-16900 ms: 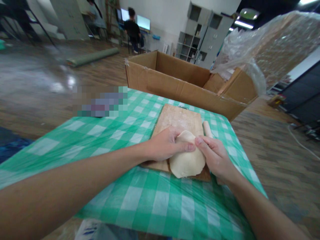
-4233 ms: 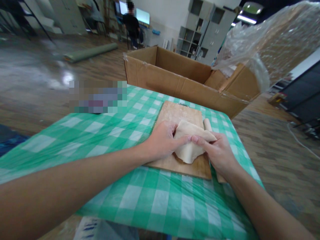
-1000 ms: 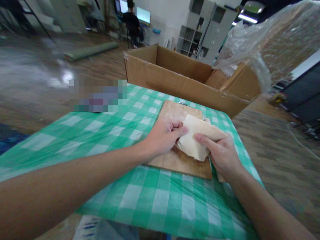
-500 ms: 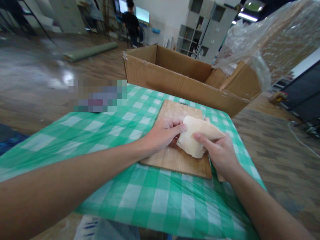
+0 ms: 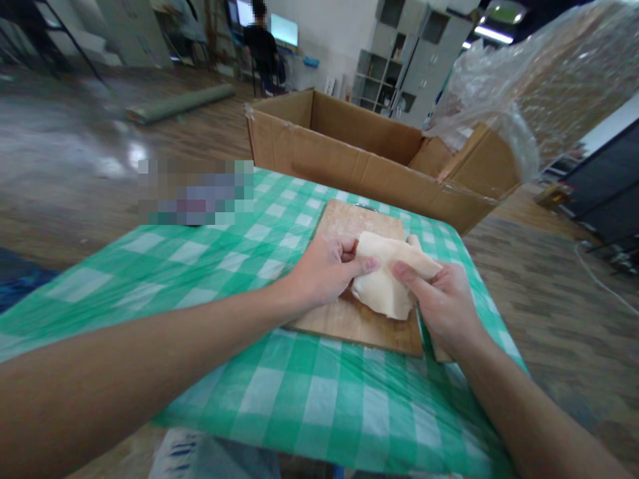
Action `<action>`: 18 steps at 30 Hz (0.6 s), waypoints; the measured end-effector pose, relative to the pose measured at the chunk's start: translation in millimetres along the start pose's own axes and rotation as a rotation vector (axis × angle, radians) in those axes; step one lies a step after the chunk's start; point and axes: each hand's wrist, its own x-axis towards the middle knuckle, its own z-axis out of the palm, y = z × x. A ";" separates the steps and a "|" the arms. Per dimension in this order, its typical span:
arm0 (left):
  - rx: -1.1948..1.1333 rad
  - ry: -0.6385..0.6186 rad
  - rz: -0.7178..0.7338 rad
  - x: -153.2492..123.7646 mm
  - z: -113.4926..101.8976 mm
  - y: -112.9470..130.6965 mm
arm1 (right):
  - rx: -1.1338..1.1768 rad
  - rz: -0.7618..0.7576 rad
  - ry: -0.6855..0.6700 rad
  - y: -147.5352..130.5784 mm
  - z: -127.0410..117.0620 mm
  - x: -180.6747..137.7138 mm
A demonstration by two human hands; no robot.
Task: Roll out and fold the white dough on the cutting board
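Observation:
A flat, pale sheet of dough [image 5: 382, 289] is held above a wooden cutting board [image 5: 339, 322]. My left hand [image 5: 332, 269] pinches its left side, thumb on top and fingers bent beneath. My right hand [image 5: 444, 299] grips the right side, its thumb pressing the upper face; the fingers underneath are hidden. The dough's lower edge hangs uneven over the board. Some flour shows on the board's surface. Just right of the board, partly covered by my right hand, lies a wooden piece [image 5: 442, 352], perhaps a rolling pin or a second board.
A green-and-white checked cloth [image 5: 279, 392] covers the table. Beyond its far edge stands a large open cardboard box [image 5: 349, 150] with clear plastic wrap [image 5: 499, 86] at its right. A blurred-out object lies at the table's left edge. A person [image 5: 260, 50] sits at monitors in the back.
Both thumbs have shifted slightly on the dough, the left one further in. The dough has moved a little to the left, its right corner drawn in.

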 end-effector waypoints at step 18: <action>-0.070 0.148 0.013 6.9 -13.4 1.6 | 0.096 -0.085 -0.026 -4.1 -15.9 11.7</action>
